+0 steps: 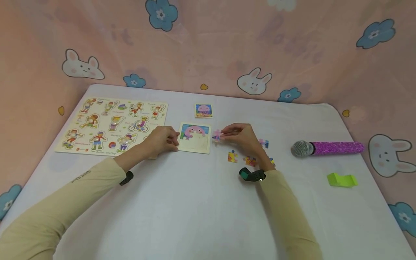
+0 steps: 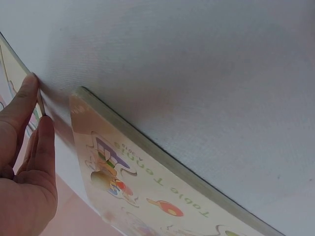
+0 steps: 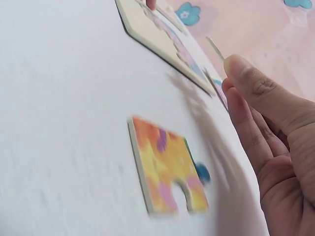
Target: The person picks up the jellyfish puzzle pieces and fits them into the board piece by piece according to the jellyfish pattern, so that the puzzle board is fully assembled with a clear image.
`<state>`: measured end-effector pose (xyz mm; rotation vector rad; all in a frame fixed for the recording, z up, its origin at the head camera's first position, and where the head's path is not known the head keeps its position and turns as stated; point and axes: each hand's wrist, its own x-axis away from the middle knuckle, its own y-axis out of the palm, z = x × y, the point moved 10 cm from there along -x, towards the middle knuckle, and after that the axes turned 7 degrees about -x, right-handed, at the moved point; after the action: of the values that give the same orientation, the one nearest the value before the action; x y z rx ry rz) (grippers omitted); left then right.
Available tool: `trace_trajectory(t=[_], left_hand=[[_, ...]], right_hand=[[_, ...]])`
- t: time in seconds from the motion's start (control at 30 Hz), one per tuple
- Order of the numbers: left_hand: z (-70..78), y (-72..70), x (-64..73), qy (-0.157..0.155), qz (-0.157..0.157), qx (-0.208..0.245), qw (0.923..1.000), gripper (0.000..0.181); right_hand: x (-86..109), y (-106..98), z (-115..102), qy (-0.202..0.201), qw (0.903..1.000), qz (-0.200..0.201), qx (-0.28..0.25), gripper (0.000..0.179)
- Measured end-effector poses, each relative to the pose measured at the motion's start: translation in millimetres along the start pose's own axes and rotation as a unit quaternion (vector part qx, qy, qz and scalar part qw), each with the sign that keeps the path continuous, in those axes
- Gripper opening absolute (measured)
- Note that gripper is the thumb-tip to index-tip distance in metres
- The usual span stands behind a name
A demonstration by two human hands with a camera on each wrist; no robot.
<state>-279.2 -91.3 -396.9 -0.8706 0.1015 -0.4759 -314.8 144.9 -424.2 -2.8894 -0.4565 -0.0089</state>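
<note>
A small square jigsaw board (image 1: 199,147) lies mid-table, its upper part filled with a pink octopus picture and its lower part bare. My left hand (image 1: 160,140) pinches the board's left edge between thumb and fingers; the left wrist view shows the fingertips at that edge (image 2: 40,104). To the right of the board, my right hand (image 1: 242,137) holds a purple-and-pink jigsaw piece (image 1: 216,135) by its side. In the right wrist view this piece (image 3: 215,48) appears edge-on, above the table. Loose pieces lie near the right forearm, including a yellow-orange one (image 1: 232,156).
A small octopus picture card (image 1: 203,111) lies behind the board. At left is a large sports-figure puzzle board (image 1: 107,144), partly behind the left hand. On the right are a microphone (image 1: 328,148) with a glittery purple handle and a green block (image 1: 342,180).
</note>
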Motion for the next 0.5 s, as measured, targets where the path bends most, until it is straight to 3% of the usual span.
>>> trace_trajectory(t=[0.17, 0.5], left_hand=[[-1.7, 0.1, -0.1, -0.007, -0.002, 0.004, 1.0000, 0.011], [1.8, -1.3, -0.5, 0.018, 0.009, -0.008, 0.9998, 0.011]], right_hand=[[-9.0, 18.7, -8.8, -0.017, 0.9998, -0.007, -0.012, 0.025], [-23.1, 46.5, -15.6, -0.024, 0.9988, -0.019, -0.038, 0.026]])
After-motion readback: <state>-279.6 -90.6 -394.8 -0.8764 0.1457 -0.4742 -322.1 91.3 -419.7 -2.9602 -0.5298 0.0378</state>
